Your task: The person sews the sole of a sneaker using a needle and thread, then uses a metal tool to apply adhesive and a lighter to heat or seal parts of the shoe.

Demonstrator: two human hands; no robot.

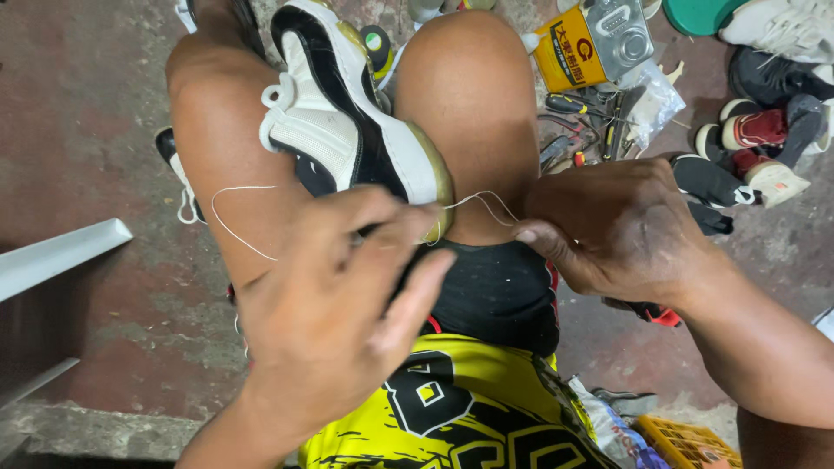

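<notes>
A black and white sneaker with a yellowed sole is clamped between my knees, toe toward me. My left hand is in front of the sneaker's toe, fingers pinched on a thin white thread that loops out over my left thigh. My right hand rests against my right knee, its fingers closed on the other end of the thread, which runs taut from the sole's edge. What the fist may hold besides the thread is hidden.
A yellow glue can and hand tools lie on the floor beyond my right knee. Several shoes are piled at the right. A yellow crate sits bottom right, a white board at left.
</notes>
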